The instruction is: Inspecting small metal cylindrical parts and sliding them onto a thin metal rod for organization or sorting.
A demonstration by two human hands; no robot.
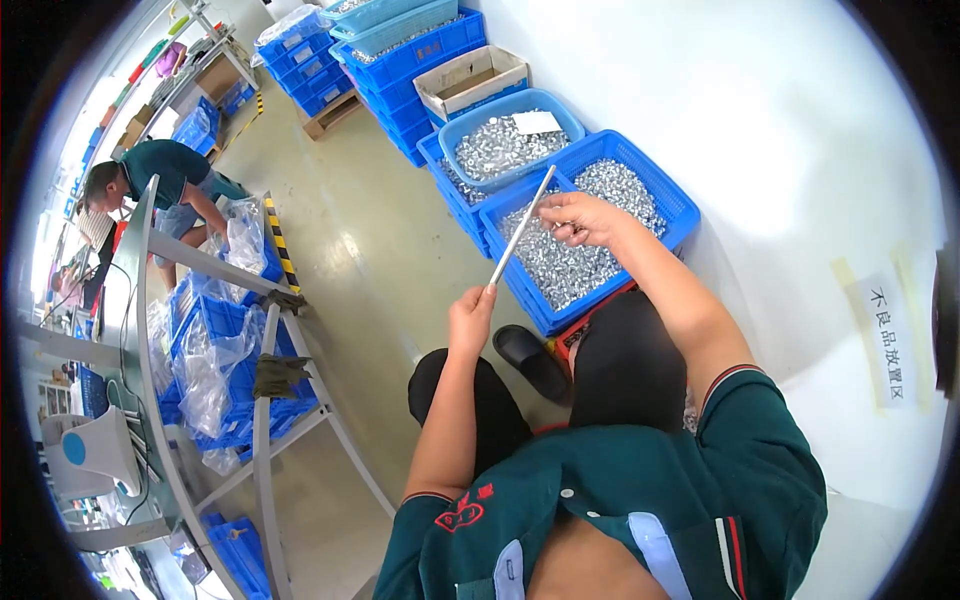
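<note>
My left hand [470, 318] is closed round the lower end of a thin, pale metallic rod [520, 232], which slants up and away to the right. At the rod's upper part, my right hand [580, 219] has its fingers curled together, fingertips at or just beside the rod. Whether they pinch a small piece is too small to tell. Under both the rod and my right hand stands a blue plastic crate [683, 207] full of small, shiny silver metal parts [570, 272].
Beyond the crate, a light-blue basket [575, 127] holds more metal parts, beside an open carton [505, 68] and stacked blue crates [395, 110]. A white wall [780, 150] is on the right. Left stands a metal-framed table [150, 330]; a co-worker [165, 180] bends over bagged crates.
</note>
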